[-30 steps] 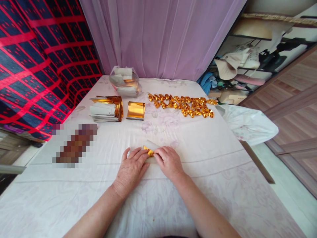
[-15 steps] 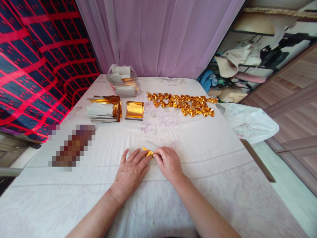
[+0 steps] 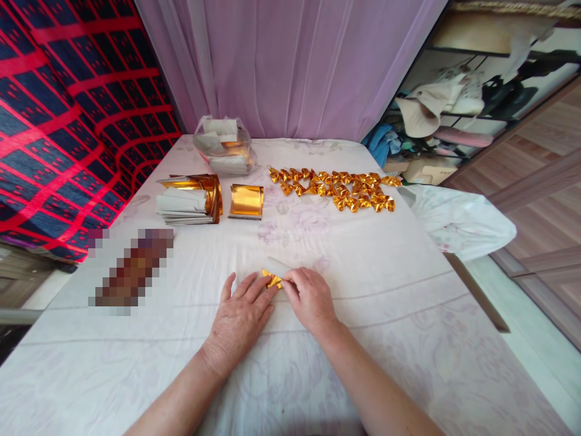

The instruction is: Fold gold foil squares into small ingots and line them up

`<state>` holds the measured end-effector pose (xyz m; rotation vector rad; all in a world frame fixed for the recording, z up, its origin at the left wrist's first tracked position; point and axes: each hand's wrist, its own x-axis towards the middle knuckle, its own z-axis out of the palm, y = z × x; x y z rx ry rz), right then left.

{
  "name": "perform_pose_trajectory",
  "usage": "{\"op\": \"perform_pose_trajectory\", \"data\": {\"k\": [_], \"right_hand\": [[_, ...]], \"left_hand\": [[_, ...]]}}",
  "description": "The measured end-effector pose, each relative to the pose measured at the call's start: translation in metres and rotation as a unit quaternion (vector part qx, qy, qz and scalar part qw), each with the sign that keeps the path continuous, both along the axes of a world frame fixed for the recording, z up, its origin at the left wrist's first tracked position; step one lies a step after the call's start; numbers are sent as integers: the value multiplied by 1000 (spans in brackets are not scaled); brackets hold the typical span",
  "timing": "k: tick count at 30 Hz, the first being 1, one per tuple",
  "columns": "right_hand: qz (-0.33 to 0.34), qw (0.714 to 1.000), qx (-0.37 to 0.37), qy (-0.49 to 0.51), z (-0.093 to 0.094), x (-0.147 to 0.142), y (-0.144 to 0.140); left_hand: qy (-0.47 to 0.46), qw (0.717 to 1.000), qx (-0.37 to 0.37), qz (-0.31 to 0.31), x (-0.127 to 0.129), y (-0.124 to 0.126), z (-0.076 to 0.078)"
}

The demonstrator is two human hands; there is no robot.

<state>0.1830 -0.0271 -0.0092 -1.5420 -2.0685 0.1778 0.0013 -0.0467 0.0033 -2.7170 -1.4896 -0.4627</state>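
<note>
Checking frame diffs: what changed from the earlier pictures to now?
Left hand slid slightly toward the person, baring more of the gold piece; its pale lower flap no longer shows. Nothing taken up or let go. Right hand, paper stacks, bag and gold twists stayed put.

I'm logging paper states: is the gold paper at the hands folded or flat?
At least partly folded: the gold paper is creased and pointed, with a pale strip beside it; fingers hide some.

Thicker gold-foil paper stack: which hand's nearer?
Left. The left hand is on the person's side of the thicker stack, slightly right; the right hand is on that side too, but farther right.
</note>
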Motion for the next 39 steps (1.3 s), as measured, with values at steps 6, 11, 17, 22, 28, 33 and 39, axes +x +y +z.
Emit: {"op": "perform_pose_trajectory", "data": {"k": [6, 11, 17, 22, 28, 33, 39], "right_hand": [[-1, 1000, -2, -4, 0, 0, 1], [-4, 1000, -5, -10, 1, 0, 1], [-6, 1000, -11, -17, 0, -1, 1], [7, 1000, -8, 9, -1, 2, 1], [2, 999, -14, 52, -2, 3, -2], [-22, 999, -25, 32, -1, -2, -2], [-13, 997, -39, 60, 0, -1, 0]], "left_hand": [[1, 1000, 6, 4, 0, -1, -1], [6, 1000, 4, 7, 1, -1, -1], [1, 1000, 8, 9, 2, -1, 0], [3, 1000, 8, 10, 2, -2, 1], [-8, 1000, 8, 16, 3, -1, 0], [-4, 1000, 4, 8, 2, -1, 1], [-5, 1000, -3, 4, 0, -1, 3]]}}
